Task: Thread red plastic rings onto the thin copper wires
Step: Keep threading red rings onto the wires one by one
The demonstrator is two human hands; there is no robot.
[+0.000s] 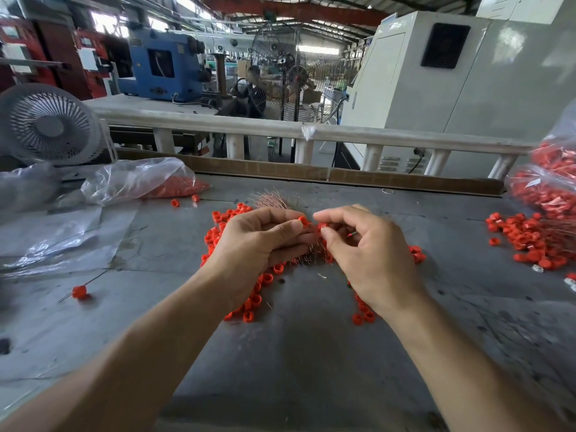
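Head view: grey counter carried all items. Landmark: copper wire bundle at counter centre. Clear plastic bag of red parts lay well left of the bundle; a second bag lay far right. Loose red rings were heaped around and just near-side of the bundle. Left hand hovered directly over the bundle, fingers curled, pinching one red ring. Right hand, just right of it, pinched another ring between thumb and forefinger. Wire in either grip: cannot tell.
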